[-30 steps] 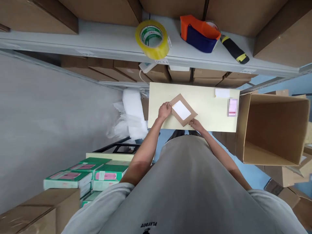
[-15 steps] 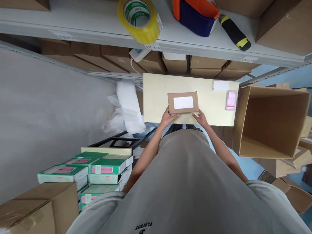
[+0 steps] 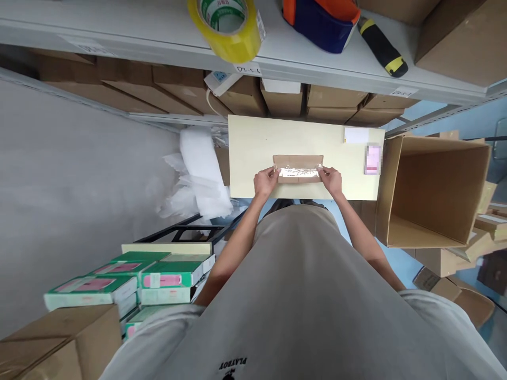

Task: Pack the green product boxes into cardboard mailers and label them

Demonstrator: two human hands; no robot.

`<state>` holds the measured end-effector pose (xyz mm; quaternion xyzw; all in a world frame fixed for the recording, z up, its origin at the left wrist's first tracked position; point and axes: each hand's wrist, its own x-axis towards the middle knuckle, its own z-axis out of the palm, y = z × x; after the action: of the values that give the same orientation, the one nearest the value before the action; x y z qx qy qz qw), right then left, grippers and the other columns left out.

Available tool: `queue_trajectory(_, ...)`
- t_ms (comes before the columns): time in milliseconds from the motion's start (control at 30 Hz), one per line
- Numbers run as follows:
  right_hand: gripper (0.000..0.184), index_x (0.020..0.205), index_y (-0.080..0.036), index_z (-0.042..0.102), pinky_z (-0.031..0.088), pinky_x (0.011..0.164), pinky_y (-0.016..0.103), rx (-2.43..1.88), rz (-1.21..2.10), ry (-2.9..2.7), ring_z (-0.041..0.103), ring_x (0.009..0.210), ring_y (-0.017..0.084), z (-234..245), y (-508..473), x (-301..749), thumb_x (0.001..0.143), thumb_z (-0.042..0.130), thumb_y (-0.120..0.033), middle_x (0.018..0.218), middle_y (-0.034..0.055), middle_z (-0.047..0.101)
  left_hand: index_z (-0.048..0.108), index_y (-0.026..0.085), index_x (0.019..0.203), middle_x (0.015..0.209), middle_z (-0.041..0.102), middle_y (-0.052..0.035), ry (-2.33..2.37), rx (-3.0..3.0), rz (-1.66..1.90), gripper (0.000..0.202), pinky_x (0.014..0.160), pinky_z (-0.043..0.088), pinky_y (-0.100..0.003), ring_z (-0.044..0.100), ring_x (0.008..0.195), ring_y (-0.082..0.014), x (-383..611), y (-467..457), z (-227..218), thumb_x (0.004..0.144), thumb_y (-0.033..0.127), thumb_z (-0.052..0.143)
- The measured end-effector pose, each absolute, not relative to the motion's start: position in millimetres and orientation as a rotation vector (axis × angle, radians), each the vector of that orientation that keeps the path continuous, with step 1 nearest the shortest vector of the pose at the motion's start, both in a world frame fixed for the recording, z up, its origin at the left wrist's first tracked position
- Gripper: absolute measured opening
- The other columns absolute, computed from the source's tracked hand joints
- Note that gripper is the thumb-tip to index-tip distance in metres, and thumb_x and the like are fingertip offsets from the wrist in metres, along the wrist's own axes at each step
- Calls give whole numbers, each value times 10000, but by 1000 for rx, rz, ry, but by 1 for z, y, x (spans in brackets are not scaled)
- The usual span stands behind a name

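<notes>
A small brown cardboard box (image 3: 298, 160) lies on the cream tabletop (image 3: 249, 142) in front of me. Along its upper face runs a shiny clear strip (image 3: 299, 172) that looks like packing tape and catches the light. My left hand (image 3: 266, 181) is closed at the box's left end, thumb and fingers pinched by the end of the strip. At the right end my right hand (image 3: 331, 180) grips in the same way. Whether the fingertips hold the box edge or the strip's ends is hard to make out.
A white label sheet (image 3: 356, 135) and a blurred pink rectangle (image 3: 373, 160) lie on the table's right. Beside it stands a large open carton (image 3: 435, 195). The shelf above holds yellow tape (image 3: 233, 45), a blue-orange tape dispenser (image 3: 322, 26) and a black-yellow cutter (image 3: 382, 47).
The box has been turned over: its white-labelled face no longer shows and the shiny strip faces up. Both hands have moved from the near corners to grip the ends.
</notes>
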<state>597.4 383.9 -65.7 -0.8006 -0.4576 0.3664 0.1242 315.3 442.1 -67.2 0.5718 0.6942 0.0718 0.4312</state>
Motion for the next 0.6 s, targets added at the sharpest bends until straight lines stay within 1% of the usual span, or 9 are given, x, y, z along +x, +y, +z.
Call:
queue_trajectory(67,500,1264,-184,843,612,978,409,-2436,991,-1408,809,1104,330,-65,387,588,1148,611,-611,1236,168,837,847,206,1081,1093,872,-135,1727,1497,96,434,920,535,-378,800,1080,-350,317,446,-65,1088,584,635)
queue_trajectory(167,636,1278,-131,794,610,962,424,-2620,829,-1485,800,1111,374,-62,391,570,1080,691,-727,1293,237,787,802,175,1157,1143,848,-213,1758,1552,-20,619,956,542,-437,777,1137,-428,325,452,-62,979,764,741)
queue_trajectory(233,683,1319,-117,766,605,959,416,-2660,786,-1501,801,1102,372,-60,391,563,1096,648,-751,1311,250,760,778,157,1203,1193,833,-254,1767,1575,-76,682,981,547,-472,757,1190,-469,328,457,-61,941,787,779)
queue_trajectory(300,623,1344,-140,768,597,950,388,-2628,817,-1493,800,1089,347,-58,390,563,1146,586,-702,1278,219,765,776,167,1172,1195,832,-257,1741,1586,-99,618,994,547,-488,752,1211,-478,326,462,-63,977,753,755)
queue_trajectory(367,532,1366,-171,785,589,939,356,-2567,875,-1453,794,1076,320,-55,386,567,1175,572,-619,1221,179,787,784,191,1103,1167,844,-230,1695,1585,-87,521,993,549,-483,765,1195,-462,319,466,-66,1021,702,721)
queue_trajectory(433,474,1389,-189,796,589,933,344,-2503,931,-1393,792,1064,304,-53,381,571,1175,581,-553,1188,153,810,787,209,1068,1166,860,-199,1647,1587,-51,446,991,553,-468,782,1181,-440,311,466,-70,1037,650,724)
queue_trajectory(500,441,1376,-206,812,602,949,358,-2446,955,-1328,798,1063,301,-51,375,575,1157,598,-524,1188,135,831,792,222,1099,1205,871,-172,1597,1583,1,372,1001,562,-449,796,1198,-414,304,462,-72,1049,586,733)
queue_trajectory(600,420,1293,-217,844,630,999,388,-2330,926,-1220,807,1104,299,-49,363,580,1107,649,-538,1230,125,838,778,225,1232,1294,867,-154,1535,1564,98,287,1035,579,-425,808,1252,-375,300,451,-73,1078,461,725)
